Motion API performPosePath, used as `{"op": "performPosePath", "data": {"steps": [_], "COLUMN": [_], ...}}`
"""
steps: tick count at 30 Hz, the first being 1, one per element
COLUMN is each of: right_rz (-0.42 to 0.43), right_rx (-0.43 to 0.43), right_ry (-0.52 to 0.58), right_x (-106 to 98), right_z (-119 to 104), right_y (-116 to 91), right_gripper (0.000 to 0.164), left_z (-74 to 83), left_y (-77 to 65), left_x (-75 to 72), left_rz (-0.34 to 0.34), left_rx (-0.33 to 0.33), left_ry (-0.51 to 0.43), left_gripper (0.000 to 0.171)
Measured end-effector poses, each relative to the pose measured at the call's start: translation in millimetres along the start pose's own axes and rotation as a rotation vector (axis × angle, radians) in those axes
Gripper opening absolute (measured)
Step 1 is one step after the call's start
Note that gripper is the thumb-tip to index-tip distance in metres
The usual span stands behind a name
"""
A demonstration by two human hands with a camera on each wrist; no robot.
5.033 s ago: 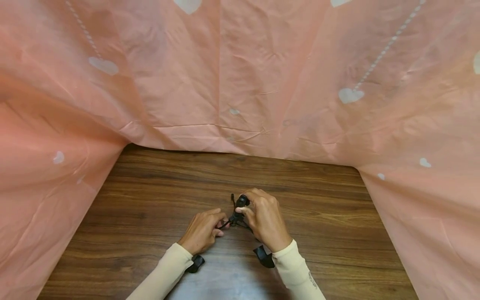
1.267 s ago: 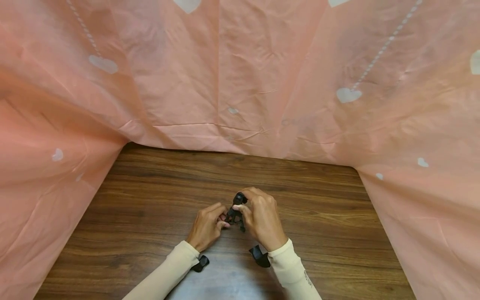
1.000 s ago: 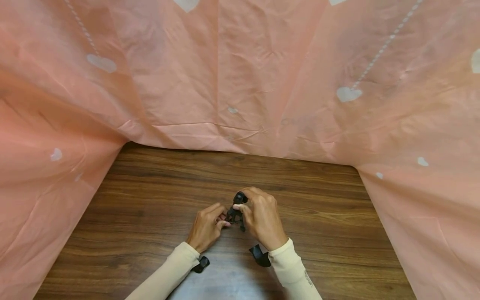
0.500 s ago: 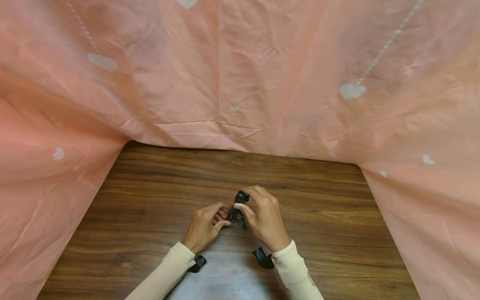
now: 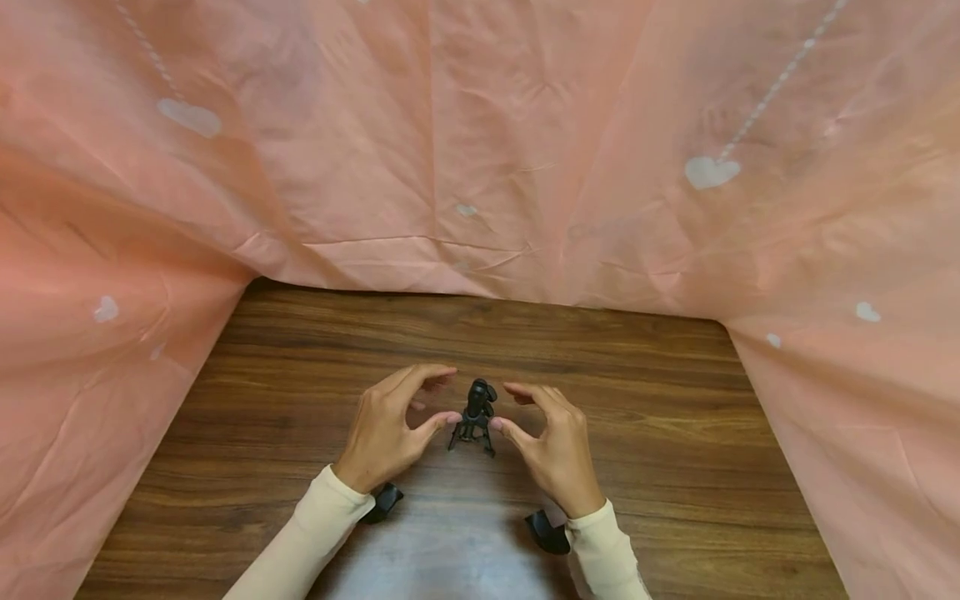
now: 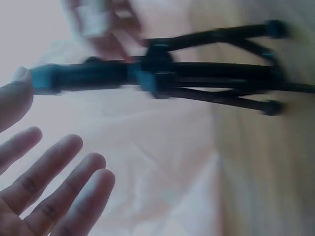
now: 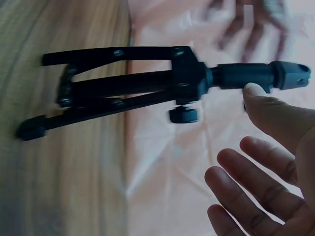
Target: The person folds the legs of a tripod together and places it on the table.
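A small black tripod (image 5: 477, 402) stands upright on the wooden table, legs partly spread. Its centre column, leg braces and a side knob (image 7: 183, 114) show in the right wrist view. On its left is my left hand (image 5: 388, 429), fingers extended, with the thumb beside the tripod. My right hand (image 5: 557, 446) curves loosely on the other side, fingers apart. In the right wrist view the right thumb (image 7: 266, 110) overlaps the column's upper part; I cannot tell whether it touches. The left thumb (image 6: 17, 101) appears close to the tripod's top in the left wrist view.
The wooden tabletop (image 5: 637, 400) spreads around the tripod. A pink cloth with white hearts (image 5: 487, 167) hangs at the back and both sides. Black wrist-worn devices sit at the left cuff (image 5: 382, 504) and the right cuff (image 5: 547, 533).
Both hands have let go of the tripod and moved apart to its sides. Earlier the right hand gripped its upper part while the left worked at the legs, which were spread wider five seconds ago.
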State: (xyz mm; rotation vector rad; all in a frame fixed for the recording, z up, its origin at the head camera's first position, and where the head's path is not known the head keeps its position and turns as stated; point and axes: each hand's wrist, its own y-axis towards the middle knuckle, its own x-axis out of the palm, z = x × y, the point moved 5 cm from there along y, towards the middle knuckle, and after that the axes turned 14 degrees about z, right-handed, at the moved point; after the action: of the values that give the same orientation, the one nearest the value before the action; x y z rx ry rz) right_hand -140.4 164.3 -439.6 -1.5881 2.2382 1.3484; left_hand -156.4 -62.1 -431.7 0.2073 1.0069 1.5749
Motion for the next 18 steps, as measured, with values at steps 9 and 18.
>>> {"op": "performPosePath", "data": {"steps": [9, 18], "right_rz": [-0.067, -0.087], "right_rx": [0.117, 0.128], "right_ry": [0.002, 0.026], "right_x": [12, 25], "right_z": [24, 37], "right_y": [-22, -37], "right_gripper": [0.047, 0.037], "left_z": [34.6, 42.8], "left_y": [32.7, 38.8], "left_x": [-3.7, 6.8], "left_rz": [0.007, -0.017], "left_rx": [0.138, 0.184], "left_ry": [0.029, -0.029], "left_gripper": [0.052, 0.044]}}
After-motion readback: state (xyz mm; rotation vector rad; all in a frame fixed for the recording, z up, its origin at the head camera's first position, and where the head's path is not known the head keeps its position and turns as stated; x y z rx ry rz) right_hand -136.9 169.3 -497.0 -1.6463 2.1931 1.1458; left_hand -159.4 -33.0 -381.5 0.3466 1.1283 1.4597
